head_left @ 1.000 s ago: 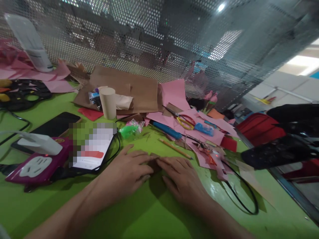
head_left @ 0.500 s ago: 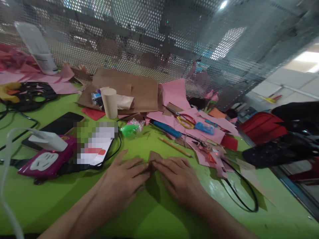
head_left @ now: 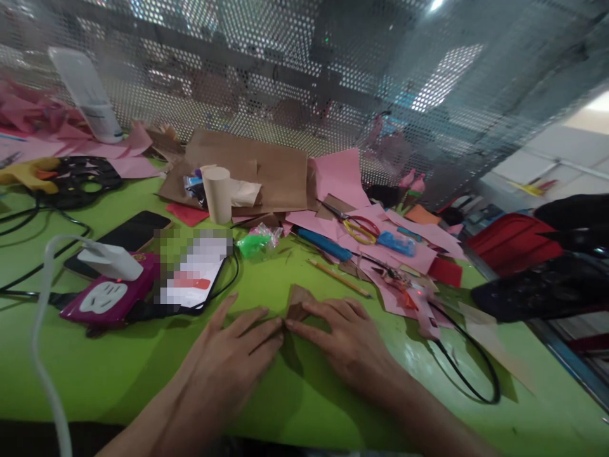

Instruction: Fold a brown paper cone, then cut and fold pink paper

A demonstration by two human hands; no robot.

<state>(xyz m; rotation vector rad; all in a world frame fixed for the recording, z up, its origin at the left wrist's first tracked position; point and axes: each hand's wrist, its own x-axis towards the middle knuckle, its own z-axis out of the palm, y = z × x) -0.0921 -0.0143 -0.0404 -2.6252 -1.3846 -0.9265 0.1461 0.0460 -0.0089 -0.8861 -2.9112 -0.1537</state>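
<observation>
A small folded piece of brown paper (head_left: 299, 302) stands between my hands, low over the green table. My right hand (head_left: 346, 335) pinches its near edge, with the index finger and thumb at the paper and the other fingers curved over to the right. From the other side my left hand (head_left: 240, 352) meets it with the fingertips, which nearly touch those of the right. The left little finger sticks out to the side. The left thumb is hidden beneath the hand.
Beyond the hands lie a pencil (head_left: 340, 278), a blue cutter (head_left: 324, 244), scissors (head_left: 360, 228) and a green item in clear wrap (head_left: 254, 242). A pink glue gun (head_left: 428, 320) with a black cable rests right. Left are a purple power strip (head_left: 111, 295) and phones. A beige cylinder (head_left: 219, 195) stands behind.
The view has shifted slightly, so the table things sit a little farther right. More of the brown paper shows above my fingers, and my right fingertips have moved nearer to the left ones.
</observation>
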